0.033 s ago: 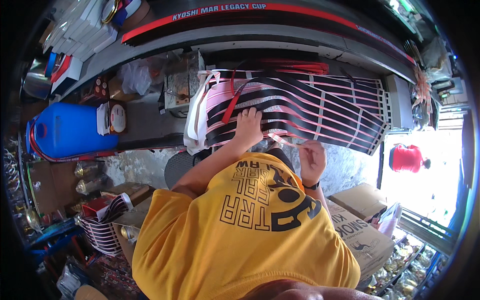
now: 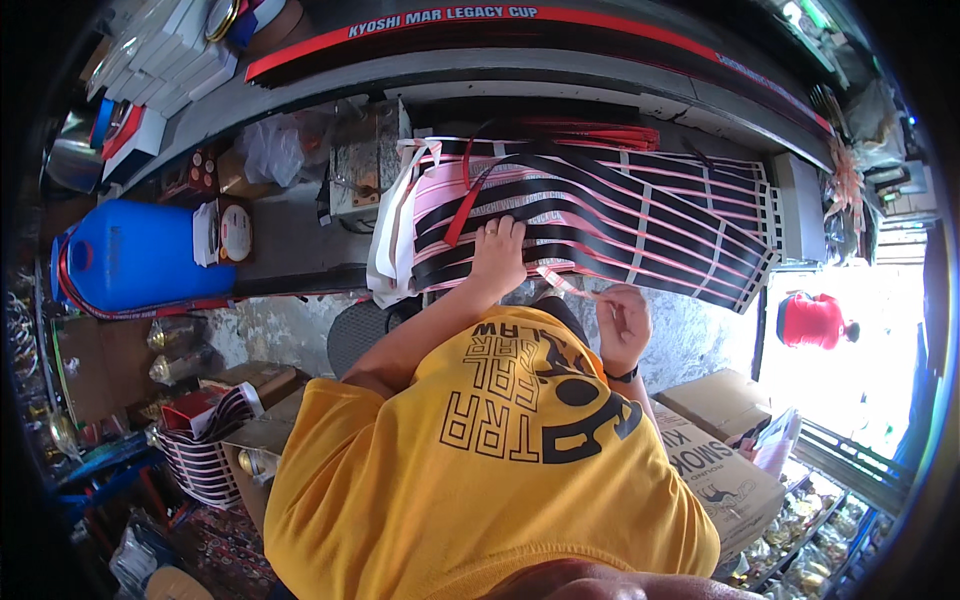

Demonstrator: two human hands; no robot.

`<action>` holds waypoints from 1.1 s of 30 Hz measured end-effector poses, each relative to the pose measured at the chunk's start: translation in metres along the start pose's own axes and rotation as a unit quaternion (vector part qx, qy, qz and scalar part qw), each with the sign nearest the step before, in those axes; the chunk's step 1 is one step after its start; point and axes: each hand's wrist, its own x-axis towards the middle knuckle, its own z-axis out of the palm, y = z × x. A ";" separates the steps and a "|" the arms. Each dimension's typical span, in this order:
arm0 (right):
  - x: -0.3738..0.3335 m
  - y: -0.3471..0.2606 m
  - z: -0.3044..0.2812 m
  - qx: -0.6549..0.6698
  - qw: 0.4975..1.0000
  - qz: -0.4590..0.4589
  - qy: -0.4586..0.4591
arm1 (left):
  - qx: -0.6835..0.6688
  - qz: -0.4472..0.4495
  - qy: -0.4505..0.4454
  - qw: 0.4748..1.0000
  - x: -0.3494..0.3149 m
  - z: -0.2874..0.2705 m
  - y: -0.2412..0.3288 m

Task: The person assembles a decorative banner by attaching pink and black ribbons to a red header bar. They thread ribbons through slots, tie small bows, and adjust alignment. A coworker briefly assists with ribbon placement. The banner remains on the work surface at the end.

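A wide sheet (image 2: 690, 225) of black bands with pink-white gaps lies across the bench, its left part heaped in loose curves. My left hand (image 2: 498, 258) rests on the near edge of these bands, fingers lying over them, holding nothing. To its right, my right hand (image 2: 624, 325) pinches the end of a thin pale pink strip (image 2: 565, 284) that stretches from the sheet's near edge. A red ribbon (image 2: 463, 215) lies over the bands just beyond my left hand. White paper (image 2: 393, 235) hangs at the sheet's left end.
A blue plastic container (image 2: 150, 258) lies on the bench at left. Behind the sheet stands a grey metal box (image 2: 367, 165). A long red ribbon (image 2: 600, 30) runs along the upper shelf. Cardboard boxes (image 2: 725, 400) sit at right. A person in red (image 2: 810, 320) is outside.
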 end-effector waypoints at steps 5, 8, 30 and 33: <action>-0.006 0.004 -0.015 -0.044 0.997 -0.020 -0.058 | 0.052 0.021 0.078 0.995 -0.009 0.014 0.007; -0.008 0.006 -0.028 -0.054 0.994 -0.001 -0.096 | 0.068 0.004 0.059 0.996 -0.010 0.018 0.009; -0.055 0.168 -0.202 0.054 0.877 0.319 0.355 | 0.083 -0.074 0.079 0.991 -0.004 0.032 0.023; -0.030 0.233 -0.258 0.269 0.658 0.526 0.467 | 0.074 -0.072 0.080 0.991 -0.004 0.033 0.022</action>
